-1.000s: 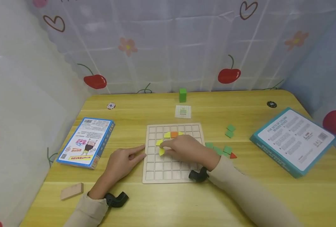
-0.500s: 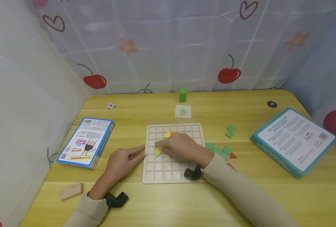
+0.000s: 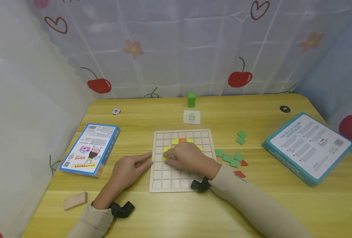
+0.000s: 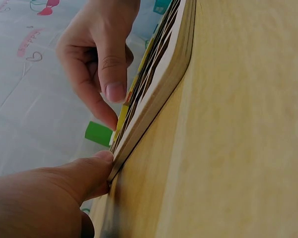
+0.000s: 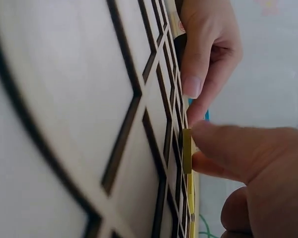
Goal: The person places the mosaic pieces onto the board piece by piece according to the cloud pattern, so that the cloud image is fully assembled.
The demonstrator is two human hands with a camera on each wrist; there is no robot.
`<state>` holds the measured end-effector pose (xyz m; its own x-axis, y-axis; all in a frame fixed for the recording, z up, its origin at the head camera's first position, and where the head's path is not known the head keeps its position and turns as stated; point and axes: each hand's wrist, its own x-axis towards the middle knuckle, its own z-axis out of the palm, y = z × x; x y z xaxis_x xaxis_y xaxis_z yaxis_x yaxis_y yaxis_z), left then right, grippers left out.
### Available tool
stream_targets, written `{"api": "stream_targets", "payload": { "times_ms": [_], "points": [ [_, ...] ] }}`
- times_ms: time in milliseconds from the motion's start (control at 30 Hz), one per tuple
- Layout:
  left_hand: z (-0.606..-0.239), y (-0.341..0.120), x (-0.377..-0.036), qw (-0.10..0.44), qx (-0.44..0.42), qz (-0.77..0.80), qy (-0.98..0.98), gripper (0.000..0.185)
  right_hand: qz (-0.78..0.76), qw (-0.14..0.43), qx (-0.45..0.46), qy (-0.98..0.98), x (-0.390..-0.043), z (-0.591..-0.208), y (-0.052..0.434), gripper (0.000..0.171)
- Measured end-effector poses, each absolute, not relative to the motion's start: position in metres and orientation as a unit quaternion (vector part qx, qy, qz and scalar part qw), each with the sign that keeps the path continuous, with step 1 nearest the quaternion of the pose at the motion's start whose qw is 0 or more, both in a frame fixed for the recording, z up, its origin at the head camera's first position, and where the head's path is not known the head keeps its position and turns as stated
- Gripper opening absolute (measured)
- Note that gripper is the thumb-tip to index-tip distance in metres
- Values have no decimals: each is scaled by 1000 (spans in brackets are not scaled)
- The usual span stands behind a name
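A wooden grid board [image 3: 180, 180] lies in the middle of the table. An orange piece [image 3: 182, 140] and yellow curved pieces [image 3: 175, 141] sit in its upper rows. My right hand [image 3: 167, 159] rests on the board and pinches a yellow piece [image 3: 165, 158] between thumb and finger, low over a cell near the left side. In the right wrist view that yellow piece [image 5: 187, 151] stands on edge against the board [image 5: 64, 99]. My left hand [image 3: 147, 159] lies flat on the table, its straight fingers touching the board's left edge [image 4: 159, 99].
A blue box [image 3: 91, 148] lies left and a teal box [image 3: 308, 147] right. Green squares [image 3: 233, 157] and red triangles [image 3: 239, 174] lie right of the board. Behind it are a card [image 3: 191, 117] and a green block [image 3: 191, 99]. A wooden block [image 3: 75, 200] lies front left.
My right hand has slid the yellow piece slightly left across the board, and the arm followed, uncovering a red triangle. The left hand has not moved.
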<state>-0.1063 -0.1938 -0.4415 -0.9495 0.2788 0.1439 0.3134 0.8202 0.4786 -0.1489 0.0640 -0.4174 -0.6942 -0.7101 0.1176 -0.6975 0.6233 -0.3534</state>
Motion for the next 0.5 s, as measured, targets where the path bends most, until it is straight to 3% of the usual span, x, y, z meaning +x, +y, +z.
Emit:
{"api": "stream_targets", "payload": {
  "times_ms": [233,500],
  "points": [
    [-440,-193,-106,33,-153,-260,-953,38,-203,-10,-383,901,-145,-417,59,22],
    [-440,-193,-107,34,-155,-258,-953,39,-224,35,-363,904,-146,-418,65,24]
  ]
}}
